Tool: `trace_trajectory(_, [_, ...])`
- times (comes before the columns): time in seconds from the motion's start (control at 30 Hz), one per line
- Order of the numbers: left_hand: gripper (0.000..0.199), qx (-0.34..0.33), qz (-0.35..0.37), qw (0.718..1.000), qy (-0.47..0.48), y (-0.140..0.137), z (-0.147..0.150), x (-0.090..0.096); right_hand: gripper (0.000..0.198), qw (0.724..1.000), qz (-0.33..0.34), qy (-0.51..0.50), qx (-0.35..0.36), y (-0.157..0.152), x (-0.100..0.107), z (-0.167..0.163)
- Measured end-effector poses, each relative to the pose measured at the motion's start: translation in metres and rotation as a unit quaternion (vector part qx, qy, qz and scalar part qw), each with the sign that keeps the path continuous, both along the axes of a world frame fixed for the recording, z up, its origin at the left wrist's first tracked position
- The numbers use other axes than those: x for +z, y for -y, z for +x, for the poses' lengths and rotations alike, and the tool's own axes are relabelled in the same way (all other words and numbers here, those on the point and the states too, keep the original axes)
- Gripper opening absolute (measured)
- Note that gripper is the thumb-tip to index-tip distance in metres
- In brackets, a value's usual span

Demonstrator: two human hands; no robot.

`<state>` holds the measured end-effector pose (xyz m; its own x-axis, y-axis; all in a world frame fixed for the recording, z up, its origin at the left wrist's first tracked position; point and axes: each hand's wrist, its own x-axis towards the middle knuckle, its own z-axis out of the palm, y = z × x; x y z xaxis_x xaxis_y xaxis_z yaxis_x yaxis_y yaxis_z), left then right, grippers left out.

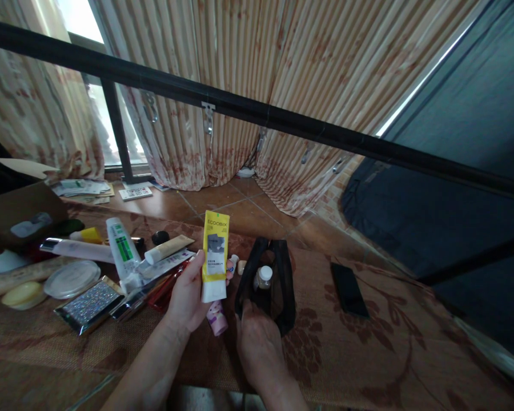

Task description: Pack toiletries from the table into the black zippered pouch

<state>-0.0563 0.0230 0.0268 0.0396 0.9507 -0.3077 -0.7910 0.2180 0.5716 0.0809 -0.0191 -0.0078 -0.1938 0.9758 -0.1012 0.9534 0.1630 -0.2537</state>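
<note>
- Left hand (187, 295) grips a yellow-and-white tube (216, 257), left of the black bag (288, 285).
- Right hand (259, 342) is at the bag's near side, fingertips hidden; cannot tell its grip.
- White-capped bottle (264, 278) shows inside the bag.

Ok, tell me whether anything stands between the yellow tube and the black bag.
A small beige item and a whitish one lie low between the yellow tube, in the left hand, and the black bag. At its opening, the right hand covers the near side and a white-capped bottle shows within.
</note>
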Motion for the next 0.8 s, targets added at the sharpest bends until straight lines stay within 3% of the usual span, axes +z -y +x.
trace_trajectory(0.3, [0.030, -0.032, 0.010, 0.998, -0.048, 0.0008, 0.0046, -0.0006, 0.023, 1.000, -0.004, -0.028, -0.007, 0.0002, -0.0017, 0.0000])
trace_trajectory(0.8, [0.022, 0.004, -0.010, 0.996, -0.086, -0.0017, 0.0079, -0.0046, 0.025, 1.000, 0.001, 0.006, 0.003, 0.0010, 0.0002, -0.0002])
